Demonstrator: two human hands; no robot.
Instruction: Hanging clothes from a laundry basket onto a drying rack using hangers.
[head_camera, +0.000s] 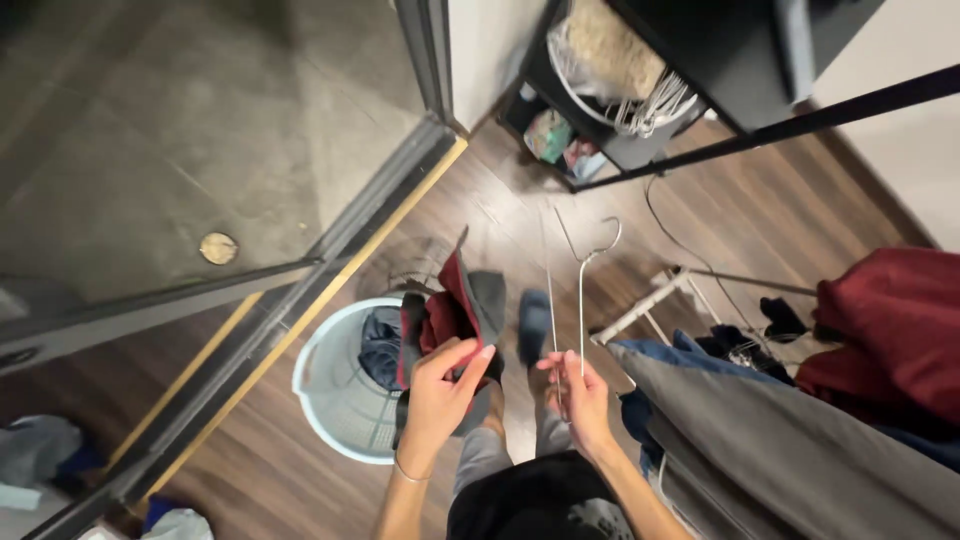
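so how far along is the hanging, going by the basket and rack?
Done: grey garment and dark red garment draped on the right. In hand: left hand holds a red-and-grey garment, right hand a thin wire hanger; not yet on it. Left: clothes in the pale blue laundry basket.

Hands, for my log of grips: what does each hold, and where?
Left hand grips the red and grey garment at its lower edge. Right hand pinches the wire hanger by its lower wires.

Packages: one clear plastic bag (600, 50), bulging with pale tan fibrous filling, on the upper level of the black shelf unit (720, 60); colourful green-and-pink packets (560, 140), indistinct, on its bottom level. Labels, signs, screens: none visible.
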